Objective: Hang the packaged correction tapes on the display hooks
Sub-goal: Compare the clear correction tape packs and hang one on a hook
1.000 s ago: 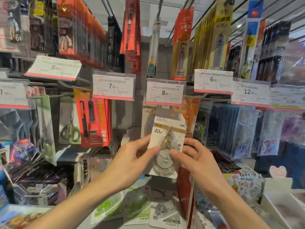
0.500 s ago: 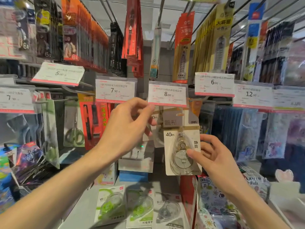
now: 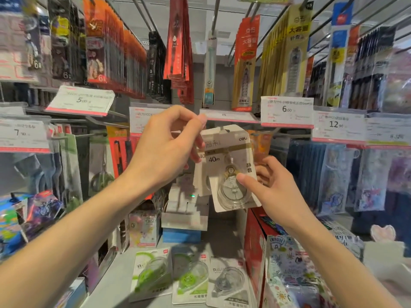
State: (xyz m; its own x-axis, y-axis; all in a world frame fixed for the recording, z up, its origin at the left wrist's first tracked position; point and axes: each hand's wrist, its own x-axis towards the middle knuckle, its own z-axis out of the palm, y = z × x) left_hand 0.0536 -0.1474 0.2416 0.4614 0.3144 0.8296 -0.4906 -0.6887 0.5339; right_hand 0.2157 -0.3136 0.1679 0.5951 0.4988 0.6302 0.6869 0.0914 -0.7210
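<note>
Both hands are working at the hook row in the head view. Our right hand [image 3: 270, 185] is pinching the packaged correction tape [image 3: 231, 167], thumb on the clear blister and curled fingers behind the card, holding it tilted just beneath the price tag [image 3: 229, 115]. Our left hand [image 3: 164, 150] is reaching to the card's upper left corner with fingers curled, thumb and forefinger seemingly nipping its edge, though blur is hiding the contact. Below, three more correction tape packs [image 3: 191, 278] are lying flat on the shelf [image 3: 115, 283].
</note>
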